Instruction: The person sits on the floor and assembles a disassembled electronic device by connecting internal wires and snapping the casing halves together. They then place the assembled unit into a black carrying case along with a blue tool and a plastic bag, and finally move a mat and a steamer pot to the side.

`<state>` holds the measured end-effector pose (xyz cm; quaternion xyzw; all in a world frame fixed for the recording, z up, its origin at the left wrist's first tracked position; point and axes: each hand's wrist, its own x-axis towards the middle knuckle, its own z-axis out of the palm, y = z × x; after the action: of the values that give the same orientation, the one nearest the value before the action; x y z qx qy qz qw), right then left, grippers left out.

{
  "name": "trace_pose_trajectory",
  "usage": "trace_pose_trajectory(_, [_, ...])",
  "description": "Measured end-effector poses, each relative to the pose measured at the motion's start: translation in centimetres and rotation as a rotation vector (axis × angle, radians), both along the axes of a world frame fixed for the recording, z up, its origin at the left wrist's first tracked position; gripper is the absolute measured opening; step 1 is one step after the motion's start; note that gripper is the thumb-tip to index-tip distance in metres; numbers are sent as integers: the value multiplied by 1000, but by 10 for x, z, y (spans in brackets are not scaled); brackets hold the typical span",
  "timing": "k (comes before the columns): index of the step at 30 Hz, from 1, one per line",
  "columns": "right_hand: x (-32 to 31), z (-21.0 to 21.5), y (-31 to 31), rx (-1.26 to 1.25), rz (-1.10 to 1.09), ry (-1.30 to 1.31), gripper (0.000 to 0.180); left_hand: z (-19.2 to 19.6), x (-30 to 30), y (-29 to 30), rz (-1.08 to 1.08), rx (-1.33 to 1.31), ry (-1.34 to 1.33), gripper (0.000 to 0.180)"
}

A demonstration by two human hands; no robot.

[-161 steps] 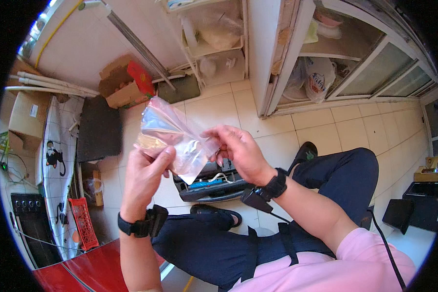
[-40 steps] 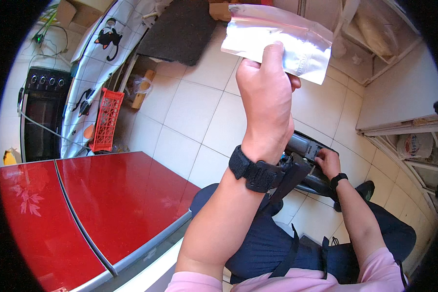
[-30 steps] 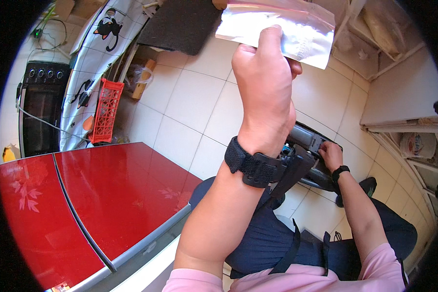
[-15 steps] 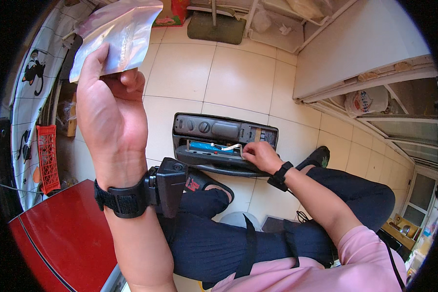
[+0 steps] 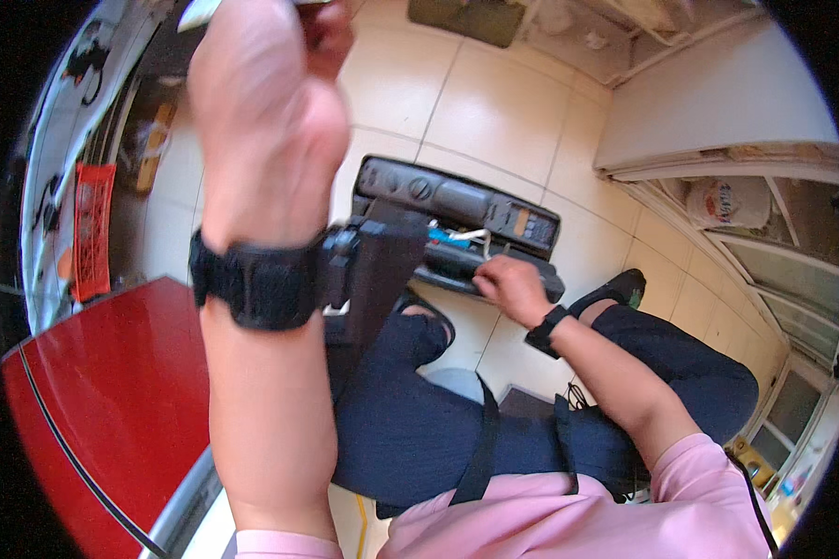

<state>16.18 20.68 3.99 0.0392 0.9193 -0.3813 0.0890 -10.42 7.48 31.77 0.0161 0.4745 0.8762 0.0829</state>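
Observation:
My left hand (image 5: pixel 270 84) is raised high at the upper left, its fingers closed on a silvery pouch (image 5: pixel 200 13). Most of that pouch is cut off by the top of the picture. On the tiled floor lies an open, long black case-like device (image 5: pixel 447 191) with knobs and panels in its back half. A blue item (image 5: pixel 447 236) and a white strip or cable (image 5: pixel 480 238) show in its front half. My right hand (image 5: pixel 515 289) is at the device's front edge, fingers curled; whatever they grip is hidden. A black strapped unit (image 5: pixel 373 261) on my left wrist covers the device's left end.
A glossy red surface (image 5: pixel 112 373) is close at the lower left, with a red plastic basket (image 5: pixel 93 228) behind it. White shelving (image 5: pixel 718 140) lines the right side. A dark dustpan (image 5: pixel 466 17) is at the far edge. My feet flank the device.
My left hand has gone up with the pouch, nearly out of the picture. My right hand has left the white strip and dropped to the device's front edge. The whole view has shifted.

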Motion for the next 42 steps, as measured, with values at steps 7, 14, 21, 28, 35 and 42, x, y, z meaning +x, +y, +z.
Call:
trace_pose_trajectory(7, [21,9,3,75,-47,-11,11,-6,11,-6,-48,122,136,10])
trace_pose_trajectory(14, [17,4,-10,126,-86,22,13,1,15,1,70,99,27,9])
trace_pose_trajectory(21, [23,-8,22,49,-394,83,15,-4,10,-9,65,84,53,8])
trace_pose_trajectory(28, [52,-69,121,-119,-857,-434,63,-26,-23,-19,70,-99,41,8])
trace_pose_trajectory(35, [58,-74,94,-1085,-792,-529,57,-28,-19,-38,67,-175,-26,20])
trace_pose_trajectory(42, [47,-78,96,-959,-804,-504,57,-17,-14,-16,-78,-129,-26,22])
